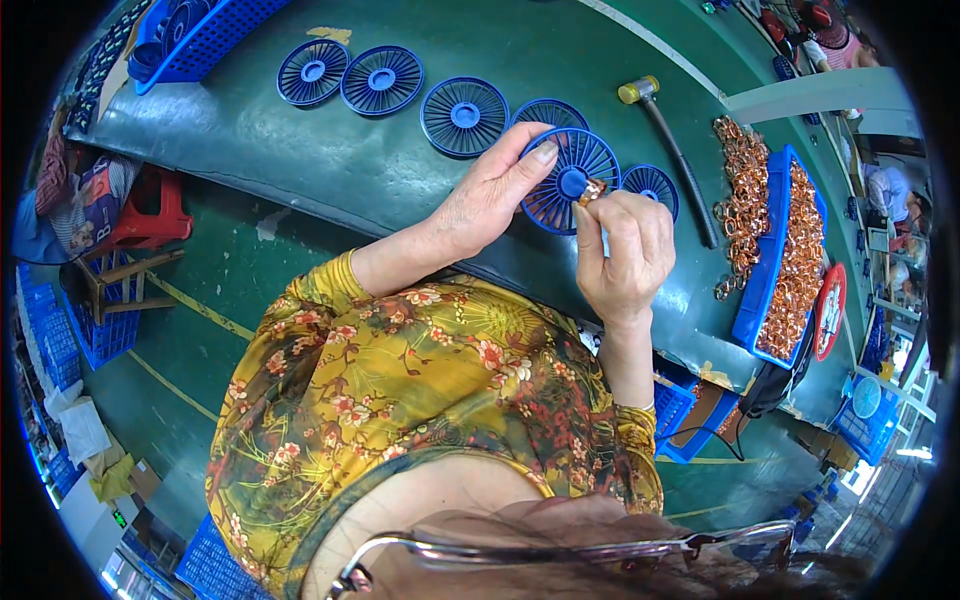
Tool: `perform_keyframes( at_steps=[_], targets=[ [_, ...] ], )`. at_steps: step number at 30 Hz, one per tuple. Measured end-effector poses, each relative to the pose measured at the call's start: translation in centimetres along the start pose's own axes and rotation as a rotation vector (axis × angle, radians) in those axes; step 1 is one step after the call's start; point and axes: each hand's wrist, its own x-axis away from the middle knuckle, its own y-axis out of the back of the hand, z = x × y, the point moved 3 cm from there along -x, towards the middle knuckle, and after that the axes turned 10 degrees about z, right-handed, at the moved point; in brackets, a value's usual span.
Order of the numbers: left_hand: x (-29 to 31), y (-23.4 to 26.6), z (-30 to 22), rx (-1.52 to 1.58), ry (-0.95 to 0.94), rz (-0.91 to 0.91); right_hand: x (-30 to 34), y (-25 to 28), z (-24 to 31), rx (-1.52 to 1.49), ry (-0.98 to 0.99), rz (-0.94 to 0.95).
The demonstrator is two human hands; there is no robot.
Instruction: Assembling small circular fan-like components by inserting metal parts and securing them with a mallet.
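Observation:
My left hand [490,190] grips the rim of a blue plastic spoked disc [570,184], thumb on top and fingers behind. The disc is lifted off the green bench and tilted. Beside its solid hub, my right hand [630,250] pinches a shiny copper-coloured ring [595,189], partly hidden by the fingers. Whether the ring touches the hub, I cannot tell. Several like discs lie on the bench beyond my hands, among them one [465,116] to the left and a partly covered one [651,187] to the right.
A mallet [672,150] with a yellowish head and black handle lies on the right. Past it are a loose heap of copper rings [741,195] and a blue tray [758,297] full of them. A blue basket [205,48] stands far left. A red stool [150,215] stands beside the bench.

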Motion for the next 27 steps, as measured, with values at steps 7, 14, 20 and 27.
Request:
perform_keyframes(
  at_steps=[7,14,20,27],
  targets=[
    [0.2,-0.5,-1.2,-0.345,-0.093,-0.021,-0.7,-0.6,0.5,0.056,0.022,0.112],
    [0.0,-0.1,-0.7,-0.595,-0.15,-0.069,-1.1,-1.6,0.1,-0.016,-0.105,0.297],
    [-0.1,0.0,-1.6,-0.53,-0.12,-0.044,-0.4,-2.0,0.0,-0.082,-0.152,0.096],
    [1.3,-0.7,-3.1,-0.158,0.164,0.432,-0.7,2.3,1.3,0.008,0.016,0.335]
  ],
)
